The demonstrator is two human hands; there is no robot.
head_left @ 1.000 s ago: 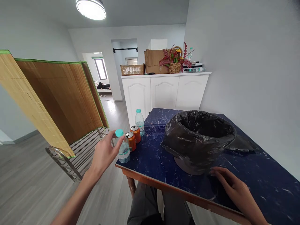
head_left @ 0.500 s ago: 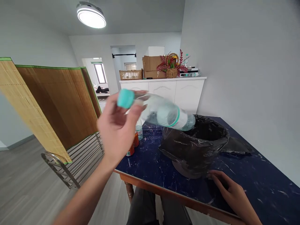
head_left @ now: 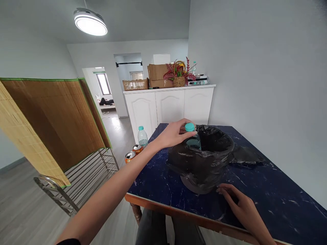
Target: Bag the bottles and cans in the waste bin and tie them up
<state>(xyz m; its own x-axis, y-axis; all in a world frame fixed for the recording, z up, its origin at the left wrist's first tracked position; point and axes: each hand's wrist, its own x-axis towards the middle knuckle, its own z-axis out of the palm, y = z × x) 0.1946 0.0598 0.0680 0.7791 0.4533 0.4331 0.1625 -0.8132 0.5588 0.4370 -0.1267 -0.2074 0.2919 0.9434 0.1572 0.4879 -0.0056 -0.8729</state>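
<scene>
My left hand (head_left: 178, 132) is closed round the neck of a clear plastic water bottle (head_left: 193, 143) with a teal cap. The bottle stands nearly upright inside the left rim of a trash bin (head_left: 201, 163) lined with a black bag, and its lower part is hidden in there. My right hand (head_left: 240, 202) rests on the table by the bin's lower right side. Its thumb and fingertips come together at the bag's lower edge; what they grip, if anything, cannot be made out.
Left on the dark blue marbled table (head_left: 158, 180) stand another clear bottle (head_left: 142, 136) and two orange cans, one can (head_left: 137, 148) behind the other can (head_left: 130, 156). Black plastic (head_left: 246, 156) lies right of the bin. A metal rack (head_left: 87, 173) stands at left, a white cabinet (head_left: 170, 105) behind.
My left hand has moved right and down, turning the bottle from tilted sideways to nearly upright and lowering it into the bin. My right hand has stayed beside the bin. The view has shifted slightly.
</scene>
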